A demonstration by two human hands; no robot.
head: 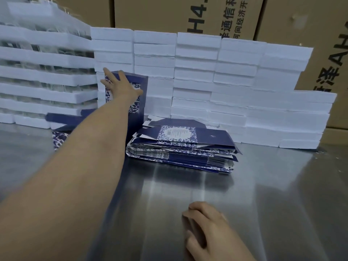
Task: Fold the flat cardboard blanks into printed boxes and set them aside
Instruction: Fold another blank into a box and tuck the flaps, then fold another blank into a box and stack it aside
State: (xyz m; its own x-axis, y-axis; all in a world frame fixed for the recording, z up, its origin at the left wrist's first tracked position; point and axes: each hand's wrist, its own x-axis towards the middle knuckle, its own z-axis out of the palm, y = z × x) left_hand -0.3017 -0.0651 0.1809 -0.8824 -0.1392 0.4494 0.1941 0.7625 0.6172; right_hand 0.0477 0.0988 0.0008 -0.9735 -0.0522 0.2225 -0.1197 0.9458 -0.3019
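Observation:
A folded dark blue box (138, 102) with a blue-and-white floral panel stands upright against the white foam stacks. My left hand (120, 85) reaches far forward and lies over its upper left part, fingers spread and fairly straight. A pile of flat printed blanks (182, 146) lies on the steel table (263, 185) just right of the box. My right hand (205, 228) rests near the table's front edge, fingers loosely curled, holding nothing. Another blue printed box (60, 136) lies low behind my left forearm, partly hidden.
White foam trays (226, 81) are stacked in a wall across the back. More foam layers with clear items (47, 72) rise at the left. Brown cartons (188, 14) with printed characters stand behind them.

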